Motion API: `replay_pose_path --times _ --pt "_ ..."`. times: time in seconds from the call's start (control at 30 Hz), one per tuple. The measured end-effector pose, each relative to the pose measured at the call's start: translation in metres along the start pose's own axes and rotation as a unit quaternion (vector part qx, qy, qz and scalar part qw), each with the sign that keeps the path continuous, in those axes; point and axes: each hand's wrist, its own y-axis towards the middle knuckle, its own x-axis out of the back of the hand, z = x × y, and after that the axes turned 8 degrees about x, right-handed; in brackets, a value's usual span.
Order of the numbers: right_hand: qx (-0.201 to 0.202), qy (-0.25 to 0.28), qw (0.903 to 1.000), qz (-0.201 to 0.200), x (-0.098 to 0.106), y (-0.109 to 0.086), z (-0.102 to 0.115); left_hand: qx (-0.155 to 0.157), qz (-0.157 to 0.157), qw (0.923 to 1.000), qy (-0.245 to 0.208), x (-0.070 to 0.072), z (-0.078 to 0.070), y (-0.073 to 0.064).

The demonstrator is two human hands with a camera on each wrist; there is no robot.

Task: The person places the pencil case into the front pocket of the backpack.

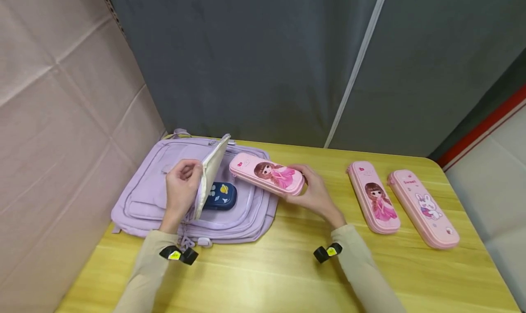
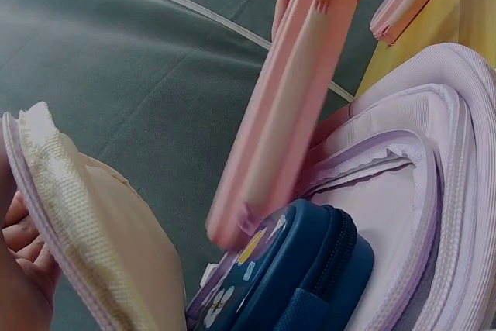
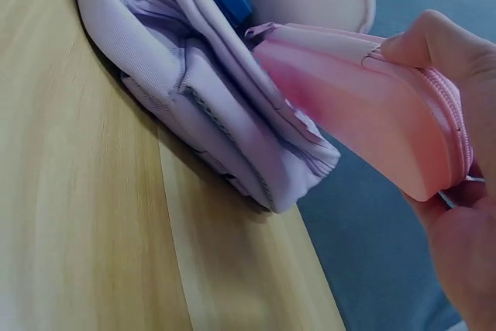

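Note:
A lilac backpack (image 1: 152, 185) lies on the table with its front pocket unzipped. My left hand (image 1: 182, 189) pinches the edge of the pocket flap (image 1: 211, 173) and holds it raised, its cream lining showing. Inside the pocket lies a navy pencil case (image 1: 223, 197) with planet and star designs. My right hand (image 1: 314, 192) grips one end of a pink pencil case (image 1: 271, 175) with a doll picture. Its far end hangs over the pocket, close above the navy case, as the left wrist view (image 2: 271, 129) also shows from the side.
Two more pink pencil cases lie on the table to the right: one with a doll picture (image 1: 375, 198), the other with a white rabbit (image 1: 425, 210). A dark grey curtain (image 1: 246, 66) stands behind the table (image 1: 263, 276), and a pale tiled wall (image 1: 61, 144) rises at the left.

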Motion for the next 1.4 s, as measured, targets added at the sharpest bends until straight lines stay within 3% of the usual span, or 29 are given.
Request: replay_pose_path --times 0.4,0.67,1.13,1.4 --pt "0.025 -0.011 0.9980 0.057 -0.024 0.025 -0.005 0.001 0.012 0.9999 0.001 -0.001 -0.002 0.002" --pt "-0.013 -0.027 0.9973 0.067 -0.034 0.034 -0.003 0.001 0.011 0.9999 0.006 -0.003 -0.003 0.002" --pt "-0.006 -0.032 0.9969 0.072 -0.053 0.058 0.005 0.003 0.004 0.9999 0.012 -0.003 -0.001 -0.001" --pt "-0.051 -0.030 0.9949 0.082 -0.071 0.072 0.013 0.007 0.000 0.9999 0.009 0.000 -0.002 -0.003"
